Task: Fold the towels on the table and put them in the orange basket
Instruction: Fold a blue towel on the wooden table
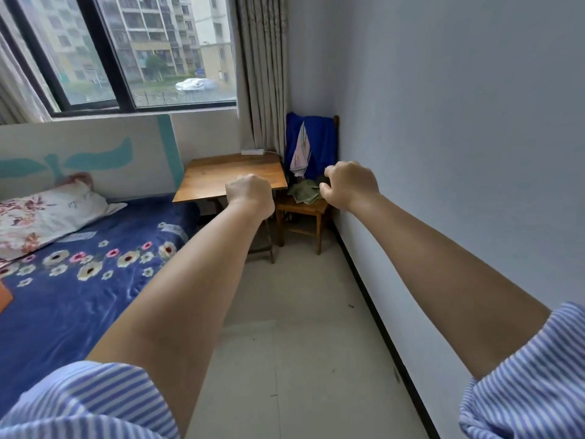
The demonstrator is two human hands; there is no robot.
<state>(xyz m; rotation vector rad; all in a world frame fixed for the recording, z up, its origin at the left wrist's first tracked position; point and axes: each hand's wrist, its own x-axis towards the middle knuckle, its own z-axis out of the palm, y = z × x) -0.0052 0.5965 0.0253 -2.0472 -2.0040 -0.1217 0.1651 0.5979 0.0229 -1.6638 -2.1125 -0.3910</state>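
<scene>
Both arms stretch forward in mid-air, seen from behind, so the palms are hidden. The left hand (pixel 250 193) has its fingers curled under, out of sight; whether it holds anything cannot be told. The right hand (pixel 349 185) shows fingers bent in a loose claw, holding nothing visible. The left hand covers the near edge of the wooden table (pixel 221 175), whose visible top is bare wood apart from a white box (pixel 252 151) at its far edge. A crumpled green cloth (pixel 304 191) lies on a chair (pixel 304 209) beside the table, partly behind the right hand; it may be a towel. An orange corner (pixel 4 297), cut off at the left edge, lies on the bed (pixel 79 296); what it belongs to is unclear.
</scene>
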